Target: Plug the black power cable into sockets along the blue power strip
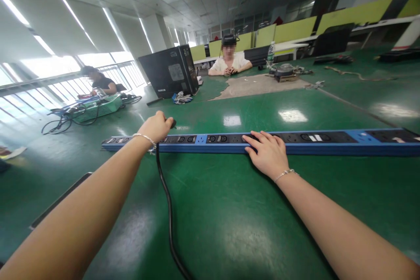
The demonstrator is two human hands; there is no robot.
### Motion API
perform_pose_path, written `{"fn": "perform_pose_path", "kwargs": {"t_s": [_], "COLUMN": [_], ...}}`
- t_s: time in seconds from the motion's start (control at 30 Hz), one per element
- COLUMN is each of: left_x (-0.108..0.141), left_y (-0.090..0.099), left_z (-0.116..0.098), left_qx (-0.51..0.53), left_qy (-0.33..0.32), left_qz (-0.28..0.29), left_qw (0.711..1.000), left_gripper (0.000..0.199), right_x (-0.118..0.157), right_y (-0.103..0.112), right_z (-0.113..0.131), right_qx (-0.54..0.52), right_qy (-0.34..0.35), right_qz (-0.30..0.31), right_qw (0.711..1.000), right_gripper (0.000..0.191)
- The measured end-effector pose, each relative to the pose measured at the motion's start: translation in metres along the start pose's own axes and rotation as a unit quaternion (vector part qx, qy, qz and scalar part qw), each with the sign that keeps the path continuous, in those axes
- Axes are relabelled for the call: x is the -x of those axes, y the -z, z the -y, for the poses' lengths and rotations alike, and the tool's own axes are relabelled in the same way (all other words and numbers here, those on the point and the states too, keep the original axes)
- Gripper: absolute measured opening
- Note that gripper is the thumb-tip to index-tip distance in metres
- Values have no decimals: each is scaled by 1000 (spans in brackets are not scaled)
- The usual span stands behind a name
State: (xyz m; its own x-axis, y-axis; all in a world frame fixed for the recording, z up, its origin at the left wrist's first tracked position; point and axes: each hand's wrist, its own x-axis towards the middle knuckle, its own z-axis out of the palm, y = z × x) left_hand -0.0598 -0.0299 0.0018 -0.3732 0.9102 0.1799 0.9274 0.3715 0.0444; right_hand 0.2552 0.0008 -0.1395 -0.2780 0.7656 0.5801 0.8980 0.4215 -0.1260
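Note:
A long blue power strip [226, 148] with black socket panels lies across the green table [210, 192]. Just above its left half, my left hand [155, 127] is closed round the end of a black cable [169, 205]; a dark tip shows beyond the thumb. The cable hangs below the hand, passes over the strip's front edge and runs toward me. My right hand [268, 153] rests on the middle of the strip with its fingers spread over the sockets, holding nothing.
Behind the strip stand a black computer case [170, 72] with gloves [182, 98] beside it, and a bottle [271, 54]. A green basket [98, 109] with cables is at the left. One person [229, 63] sits opposite, another [103, 82] at the far left.

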Motion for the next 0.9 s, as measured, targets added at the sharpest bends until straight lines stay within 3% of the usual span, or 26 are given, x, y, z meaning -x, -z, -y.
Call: {"fn": "perform_pose_path", "kwargs": {"t_s": [0.13, 0.33, 0.9], "left_x": [10, 11, 0], "left_y": [-12, -38, -57], "left_z": [-25, -58, -76], "left_qx": [63, 99, -4], "left_qy": [-28, -41, -63], "left_qz": [86, 145, 164], "left_qw": [994, 984, 984], "left_gripper": [34, 31, 38], "right_x": [0, 0, 0], "right_y": [-1, 0, 0], "right_z": [0, 1, 1], "right_qx": [-4, -16, -27], "right_qy": [2, -3, -6], "right_qz": [-2, -2, -5], "right_qw": [1000, 1000, 1000], "right_gripper": [32, 32, 31]}}
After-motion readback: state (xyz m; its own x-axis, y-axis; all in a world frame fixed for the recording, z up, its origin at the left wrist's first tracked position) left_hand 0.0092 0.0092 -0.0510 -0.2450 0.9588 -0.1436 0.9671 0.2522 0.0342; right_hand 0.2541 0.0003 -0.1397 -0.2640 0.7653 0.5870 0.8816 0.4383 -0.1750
